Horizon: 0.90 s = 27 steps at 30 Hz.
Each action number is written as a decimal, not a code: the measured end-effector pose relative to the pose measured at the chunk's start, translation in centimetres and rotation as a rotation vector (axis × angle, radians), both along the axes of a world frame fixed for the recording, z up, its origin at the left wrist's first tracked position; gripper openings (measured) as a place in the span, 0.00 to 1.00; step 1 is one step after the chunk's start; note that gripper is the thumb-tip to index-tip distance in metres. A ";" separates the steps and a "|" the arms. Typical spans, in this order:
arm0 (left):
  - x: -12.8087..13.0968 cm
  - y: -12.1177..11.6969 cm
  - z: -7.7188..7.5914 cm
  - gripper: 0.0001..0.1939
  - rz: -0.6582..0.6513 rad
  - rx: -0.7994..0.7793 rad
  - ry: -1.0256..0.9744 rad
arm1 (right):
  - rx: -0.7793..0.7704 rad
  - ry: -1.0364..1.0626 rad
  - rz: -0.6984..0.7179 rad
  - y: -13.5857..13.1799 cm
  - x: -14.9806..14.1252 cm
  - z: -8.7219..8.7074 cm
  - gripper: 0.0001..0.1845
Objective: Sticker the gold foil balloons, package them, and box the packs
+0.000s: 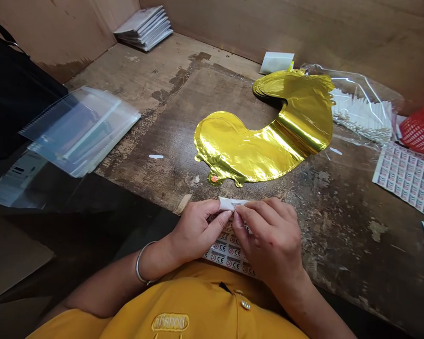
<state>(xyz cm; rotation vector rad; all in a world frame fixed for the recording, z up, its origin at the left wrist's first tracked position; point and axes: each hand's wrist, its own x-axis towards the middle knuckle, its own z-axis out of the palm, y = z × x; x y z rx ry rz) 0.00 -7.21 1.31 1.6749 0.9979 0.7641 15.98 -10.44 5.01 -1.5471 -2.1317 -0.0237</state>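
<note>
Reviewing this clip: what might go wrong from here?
The small white slip, held by the left hand and right hand, might slip or crease.

The sticker sheet lies beneath the hands, so a wrist could nudge it.

The gold foil lies on a worn table and might scuff if dragged.

Gold foil balloons [247, 146] block the right hand [272, 230] straight ahead. Left of them, the left hand [198, 227] could cross the wooden tabletop [162, 125].
</note>
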 end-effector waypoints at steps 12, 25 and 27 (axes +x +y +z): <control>0.5 -0.6 -0.6 0.27 0.071 -0.325 -0.264 | -0.375 0.664 -0.239 0.2 0.8 -1.0 0.07; 0.0 -0.6 -0.5 0.30 0.017 0.139 -0.026 | -0.135 0.083 -0.002 -0.1 0.6 -0.2 0.05; 0.0 -0.5 -0.4 0.29 -0.003 0.225 0.004 | -0.126 0.037 0.010 0.0 0.5 0.0 0.05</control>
